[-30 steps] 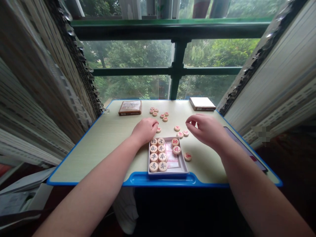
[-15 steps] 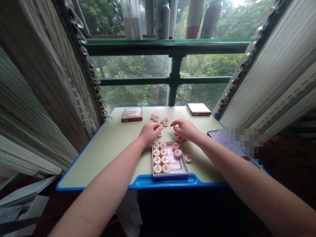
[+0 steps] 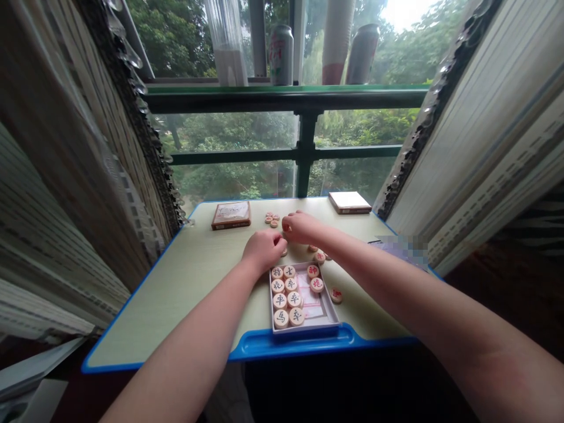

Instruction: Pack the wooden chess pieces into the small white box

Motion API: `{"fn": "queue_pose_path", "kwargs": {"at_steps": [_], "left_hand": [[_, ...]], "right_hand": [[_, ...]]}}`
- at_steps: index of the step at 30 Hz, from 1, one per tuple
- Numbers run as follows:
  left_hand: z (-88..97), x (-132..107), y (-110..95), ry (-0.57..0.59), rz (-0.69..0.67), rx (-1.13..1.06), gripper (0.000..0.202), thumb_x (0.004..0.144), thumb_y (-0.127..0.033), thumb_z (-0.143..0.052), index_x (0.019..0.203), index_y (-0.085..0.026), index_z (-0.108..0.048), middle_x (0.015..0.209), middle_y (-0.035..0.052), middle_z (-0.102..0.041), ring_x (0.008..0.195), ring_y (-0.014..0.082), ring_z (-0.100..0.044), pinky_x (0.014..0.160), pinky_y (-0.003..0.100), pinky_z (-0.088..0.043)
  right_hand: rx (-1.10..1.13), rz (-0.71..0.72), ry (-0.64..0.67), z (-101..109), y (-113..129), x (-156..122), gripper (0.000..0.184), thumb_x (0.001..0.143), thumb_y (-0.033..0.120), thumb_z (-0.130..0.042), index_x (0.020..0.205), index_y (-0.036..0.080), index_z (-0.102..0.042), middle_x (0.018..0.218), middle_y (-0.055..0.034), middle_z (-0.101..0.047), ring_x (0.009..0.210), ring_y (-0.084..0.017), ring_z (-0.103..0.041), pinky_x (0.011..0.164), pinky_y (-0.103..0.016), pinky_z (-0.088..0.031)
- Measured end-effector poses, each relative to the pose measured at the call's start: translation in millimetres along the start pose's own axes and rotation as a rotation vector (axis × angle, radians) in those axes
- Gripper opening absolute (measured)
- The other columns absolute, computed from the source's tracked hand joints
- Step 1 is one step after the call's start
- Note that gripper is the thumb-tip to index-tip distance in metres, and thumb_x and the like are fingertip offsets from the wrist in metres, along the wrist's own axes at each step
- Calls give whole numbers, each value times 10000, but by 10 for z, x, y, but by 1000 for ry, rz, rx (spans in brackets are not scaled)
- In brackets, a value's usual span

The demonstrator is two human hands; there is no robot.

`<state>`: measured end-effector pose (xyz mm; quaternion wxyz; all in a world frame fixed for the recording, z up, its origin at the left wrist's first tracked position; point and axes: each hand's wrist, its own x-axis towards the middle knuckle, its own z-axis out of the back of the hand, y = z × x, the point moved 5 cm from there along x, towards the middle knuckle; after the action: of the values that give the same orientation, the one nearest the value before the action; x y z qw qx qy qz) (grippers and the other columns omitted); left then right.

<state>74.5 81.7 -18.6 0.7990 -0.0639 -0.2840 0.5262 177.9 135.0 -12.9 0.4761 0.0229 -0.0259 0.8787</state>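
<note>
My left hand (image 3: pixel 263 249) rests on the table just beyond the box, fingers curled together; what they hold, if anything, is hidden. A xiangqi piece (image 3: pixel 284 252) shows beside its fingertips. Reaching farther, my right hand (image 3: pixel 303 227) is closed, its fingertips down on a xiangqi piece that they mostly cover. The shallow open box (image 3: pixel 326 301) holds black-marked pieces (image 3: pixel 279 301) in two columns on its left and two red-marked pieces (image 3: pixel 316 285) at its upper right. Loose red-marked pieces (image 3: pixel 319 257) lie behind the box, and another piece (image 3: pixel 336 295) lies to its right.
Several pieces (image 3: pixel 272 220) cluster at the back of the table (image 3: pixel 176 294). A brown-edged flat box (image 3: pixel 231 215) stands back left, a white-topped one (image 3: pixel 350 202) back right. A partly blurred phone (image 3: pixel 383 249) lies beyond my right forearm. Cans (image 3: pixel 282 56) stand on the window ledge.
My right hand has moved left and forward, from the pieces behind the box to those near my left hand, and its fingers have closed. My left hand stays nearly in place. The view has tilted slightly.
</note>
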Motion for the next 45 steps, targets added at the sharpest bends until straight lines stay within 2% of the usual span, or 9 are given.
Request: {"fn": "queue_pose_path", "kwargs": {"at_steps": [5,9,15,18,21,28,32,36,45], "left_hand": [[-1,-14,-31,19,-40,-43,249,745,-251,-464,596,-159,-642,693,60,-665,664,166,-549,636,277,-379],[-20,-16,10,31,-29,-127,251,731,-260,-475,587,-154,-650,649,43,-658,636,155,-538,616,270,-374],[-45,-49,34,0,126,-350,259,724,-289,-482,670,-144,-691,622,20,-660,625,147,-560,595,252,-390],[-66,-73,1,21,130,-390,262,719,-291,-482,678,-142,-693,610,17,-655,612,146,-563,586,254,-391],[-68,-87,-8,17,118,-420,261,713,-310,-495,678,-140,-690,581,9,-636,595,143,-552,576,254,-389],[-25,-100,15,-16,159,-462,270,700,-324,-499,666,-130,-683,522,-3,-579,542,129,-497,528,256,-352],[-11,-94,8,-19,177,-464,259,697,-317,-506,657,-135,-685,512,-6,-575,547,131,-500,529,256,-354],[-37,-79,5,-5,191,-478,261,696,-323,-512,663,-133,-688,482,-16,-537,522,122,-475,512,253,-334],[-74,-59,32,26,171,-440,274,695,-331,-509,675,-130,-694,511,-5,-556,548,128,-487,531,257,-335]], "right_hand": [[-9,-16,7,12,105,-19,349,844,221,-451,1156,144,-587,1130,-153,-607,1002,-245,-547,819,-318,-406],[23,-32,-13,169,112,-203,267,840,212,-466,1004,117,-654,1045,-161,-624,969,-236,-559,842,-311,-396],[191,-58,-137,509,206,-1231,174,851,256,-485,901,164,-624,930,-75,-624,866,-159,-566,779,-251,-418],[286,-57,-150,547,427,-1752,122,813,278,-538,777,179,-601,838,-48,-614,813,-156,-557,729,-253,-420],[238,-139,-107,503,602,-1977,138,808,303,-538,787,188,-611,839,-48,-617,818,-167,-557,694,-260,-411],[98,-312,9,384,639,-1852,254,819,421,-515,805,201,-641,894,-66,-636,828,-194,-577,589,-259,-354],[136,-296,16,396,647,-1924,279,824,449,-499,868,238,-675,869,-52,-640,803,-184,-587,597,-265,-353],[175,-259,11,407,654,-1978,238,844,360,-473,841,280,-697,855,-22,-644,800,-160,-588,606,-262,-343],[191,-337,101,334,585,-1771,164,740,369,-580,733,264,-706,788,-19,-665,662,-148,-555,534,-256,-298]]}}
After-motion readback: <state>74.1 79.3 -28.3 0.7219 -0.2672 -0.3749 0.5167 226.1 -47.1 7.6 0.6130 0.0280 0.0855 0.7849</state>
